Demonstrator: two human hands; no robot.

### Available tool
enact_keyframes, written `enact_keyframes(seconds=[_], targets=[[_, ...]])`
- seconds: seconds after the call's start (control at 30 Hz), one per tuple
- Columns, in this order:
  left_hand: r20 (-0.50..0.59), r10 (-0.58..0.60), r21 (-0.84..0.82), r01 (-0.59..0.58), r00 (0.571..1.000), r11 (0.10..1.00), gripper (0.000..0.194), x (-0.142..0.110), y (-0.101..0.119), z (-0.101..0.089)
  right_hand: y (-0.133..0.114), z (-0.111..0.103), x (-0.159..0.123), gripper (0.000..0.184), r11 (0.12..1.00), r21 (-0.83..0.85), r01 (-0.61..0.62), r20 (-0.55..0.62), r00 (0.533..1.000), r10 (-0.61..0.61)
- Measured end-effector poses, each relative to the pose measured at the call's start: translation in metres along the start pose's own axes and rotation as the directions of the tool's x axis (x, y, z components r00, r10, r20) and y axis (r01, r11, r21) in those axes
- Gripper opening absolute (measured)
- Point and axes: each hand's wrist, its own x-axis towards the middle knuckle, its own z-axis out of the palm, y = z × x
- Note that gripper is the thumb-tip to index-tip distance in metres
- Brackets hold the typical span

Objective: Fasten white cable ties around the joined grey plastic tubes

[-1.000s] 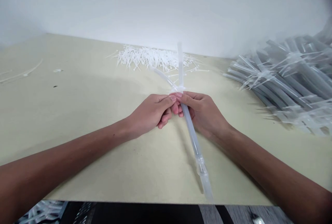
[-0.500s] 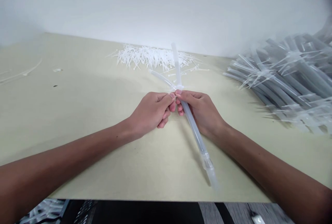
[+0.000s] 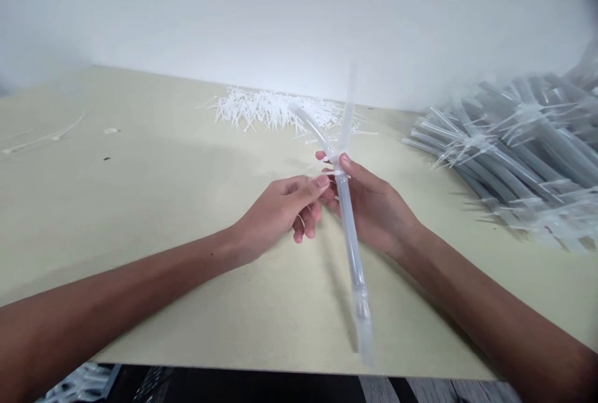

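My right hand [image 3: 374, 203] is closed around a clear plastic tube assembly [image 3: 350, 228], gripping it just below where two thinner tubes branch off. The long stem slants down toward the table's front edge, with a wider sleeve at its lower end. A white cable tie [image 3: 332, 173] circles the stem near the fork, and more white plastic shows at the fork itself. Just left of the stem, my left hand [image 3: 294, 203] pinches the tail of this tie between thumb and forefinger; its other fingers curl loosely. The tail is partly hidden by the fingers.
A heap of white cable ties [image 3: 266, 107] lies at the back by the wall. Many tied tube assemblies [image 3: 514, 154] are piled at the right. Loose ties [image 3: 51, 137] and a white scrap [image 3: 111, 131] lie at the left of the table [image 3: 163, 316].
The tube assembly has moved slightly right and turned more upright. My hands have drawn a little apart, my left fingers have loosened, and the cable tie on the stem has come into sight.
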Motion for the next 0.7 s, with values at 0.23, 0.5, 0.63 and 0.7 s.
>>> enact_keyframes(seconds=[0.23, 0.5, 0.63, 0.7], targets=[[-0.001, 0.103, -0.086, -0.103, 0.995, 0.991, 0.033, 0.007, -0.005, 0.002, 0.017, 0.006, 0.001, 0.021, 0.997, 0.062, 0.041, -0.022, 0.999, -0.039], [-0.025, 0.133, -0.072, -0.134, 0.991, 0.988, 0.036, 0.007, -0.004, 0.001, 0.017, 0.006, 0.001, 0.018, 0.994, 0.107, 0.026, -0.008, 1.0, -0.026], [-0.032, 0.183, -0.068, -0.185, 0.983, 0.98, 0.034, 0.006, -0.004, 0.002, 0.016, 0.005, 0.001, 0.019, 0.98, 0.201, 0.0, 0.024, 1.0, -0.005], [-0.023, 0.196, -0.09, -0.197, 0.98, 0.976, 0.033, 0.006, -0.004, 0.002, 0.016, 0.005, 0.001, 0.021, 0.973, 0.232, -0.013, 0.046, 0.999, 0.003]])
